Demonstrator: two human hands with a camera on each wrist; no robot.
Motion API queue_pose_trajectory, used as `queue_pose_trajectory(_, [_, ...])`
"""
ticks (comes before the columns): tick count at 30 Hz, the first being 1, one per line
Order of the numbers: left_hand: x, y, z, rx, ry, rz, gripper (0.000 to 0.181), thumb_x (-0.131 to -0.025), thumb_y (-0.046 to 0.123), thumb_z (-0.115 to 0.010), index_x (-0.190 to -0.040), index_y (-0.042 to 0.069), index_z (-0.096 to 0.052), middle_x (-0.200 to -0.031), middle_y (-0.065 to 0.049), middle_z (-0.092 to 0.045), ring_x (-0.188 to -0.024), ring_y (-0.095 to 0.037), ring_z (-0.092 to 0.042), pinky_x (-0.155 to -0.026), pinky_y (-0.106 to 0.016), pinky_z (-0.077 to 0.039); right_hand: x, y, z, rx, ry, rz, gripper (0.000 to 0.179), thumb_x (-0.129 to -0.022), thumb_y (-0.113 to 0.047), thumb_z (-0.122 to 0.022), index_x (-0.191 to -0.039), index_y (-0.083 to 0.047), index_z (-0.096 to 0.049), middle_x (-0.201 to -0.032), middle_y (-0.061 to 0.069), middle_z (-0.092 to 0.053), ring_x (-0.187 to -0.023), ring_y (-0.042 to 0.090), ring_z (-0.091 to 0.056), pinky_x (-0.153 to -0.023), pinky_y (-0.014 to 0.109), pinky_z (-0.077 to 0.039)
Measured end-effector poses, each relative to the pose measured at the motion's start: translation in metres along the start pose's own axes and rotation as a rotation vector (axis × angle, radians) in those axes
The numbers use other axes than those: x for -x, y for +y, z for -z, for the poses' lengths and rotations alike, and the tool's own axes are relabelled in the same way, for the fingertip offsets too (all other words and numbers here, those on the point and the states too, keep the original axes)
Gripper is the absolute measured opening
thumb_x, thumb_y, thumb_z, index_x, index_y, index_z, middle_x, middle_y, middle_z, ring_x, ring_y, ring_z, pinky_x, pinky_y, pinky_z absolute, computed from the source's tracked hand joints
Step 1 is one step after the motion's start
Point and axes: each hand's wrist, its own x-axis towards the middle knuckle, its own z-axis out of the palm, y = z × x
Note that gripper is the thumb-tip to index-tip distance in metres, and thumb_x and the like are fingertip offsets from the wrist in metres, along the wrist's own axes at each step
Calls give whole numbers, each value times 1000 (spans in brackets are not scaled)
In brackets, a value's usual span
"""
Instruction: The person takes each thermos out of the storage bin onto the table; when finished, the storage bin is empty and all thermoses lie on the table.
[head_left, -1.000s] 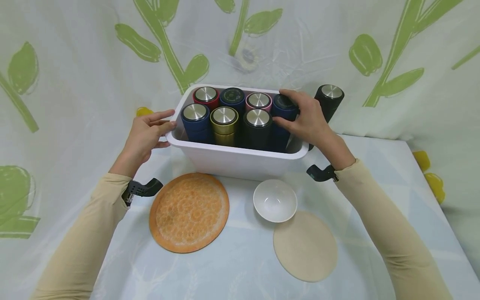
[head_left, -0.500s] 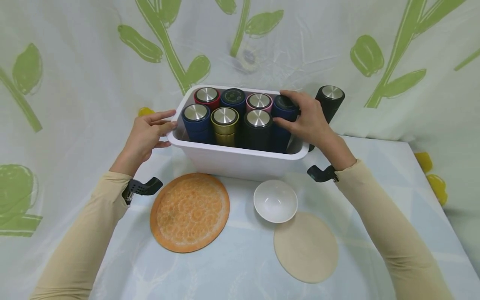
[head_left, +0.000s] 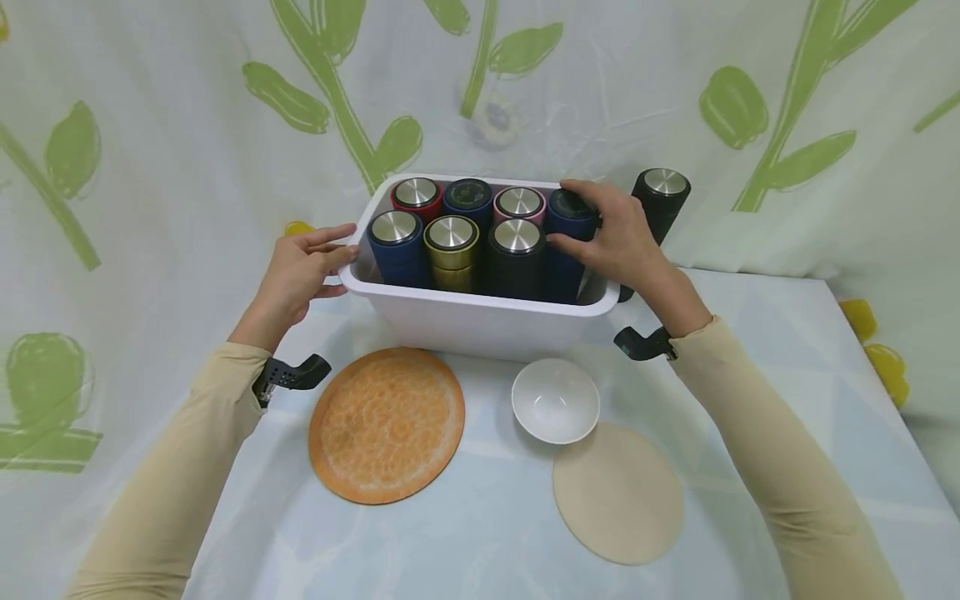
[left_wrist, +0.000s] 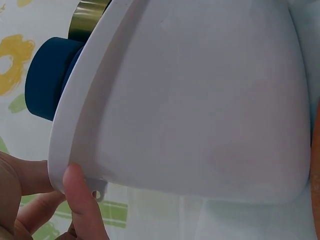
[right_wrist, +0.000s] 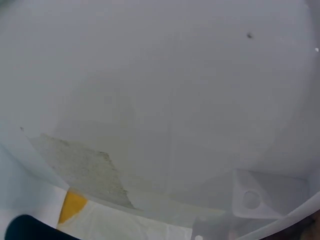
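Note:
A white plastic tub (head_left: pixel 472 325) on the table holds several upright vacuum flasks with round lids. On its left end, my left hand (head_left: pixel 296 271) pinches the rim between thumb and fingers, as the left wrist view shows close up. My right hand (head_left: pixel 618 233) grips the top of a dark blue flask (head_left: pixel 562 271) at the tub's right end, thumb in front and fingers behind. Beside it are a black flask (head_left: pixel 513 271) with a silver top and a pink-rimmed one (head_left: pixel 519 202). Gold (head_left: pixel 452 258), blue (head_left: pixel 401 258) and red (head_left: pixel 417 194) flasks stand further left.
Outside the tub, behind my right hand, stands another black flask (head_left: pixel 658 212). Nearer are an orange-brown round mat (head_left: pixel 386 425), a white bowl (head_left: pixel 555 400) and a beige round mat (head_left: pixel 618 500). A printed cloth (head_left: pixel 600 83) hangs behind.

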Motion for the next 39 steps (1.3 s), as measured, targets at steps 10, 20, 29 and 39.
queue_pose_trajectory(10, [3, 1, 0, 18, 0, 0, 48, -100, 21, -64, -146, 15, -54, -114, -4, -65, -85, -10, -61, -65, -25, -58, 2, -1, 2, -13, -3, -5, 66, -80, -23, -86, -137, -3, -58, -127, 18, -63, -110, 33, -60, -90, 49, -50])
queue_pose_trajectory(20, [3, 3, 3, -4, 18, -10, 47, -100, 20, -63, -146, 14, -54, -118, -9, -64, -88, -14, -60, -66, -26, -58, 0, -2, 0, -30, 11, 22, 66, -80, -23, -86, -136, -2, -59, -127, 17, -64, -111, 33, -61, -90, 48, -51])
queue_pose_trajectory(29, [0, 3, -3, -34, -4, -3, 47, -101, 22, -62, -147, 17, -53, -127, -15, -61, -97, -20, -57, -68, -27, -58, 6, 2, 7, -27, -3, 3, 67, -79, -23, -87, -136, -3, -58, -125, 17, -64, -108, 33, -61, -88, 49, -51])
queue_pose_trajectory(39, [3, 2, -1, -29, 4, 5, 48, -101, 23, -62, -147, 17, -53, -129, -16, -60, -96, -19, -59, -69, -27, -57, 1, 1, 5, -52, 6, 28, 64, -77, -20, -89, -132, -1, -61, -122, 17, -65, -107, 32, -61, -87, 47, -52])
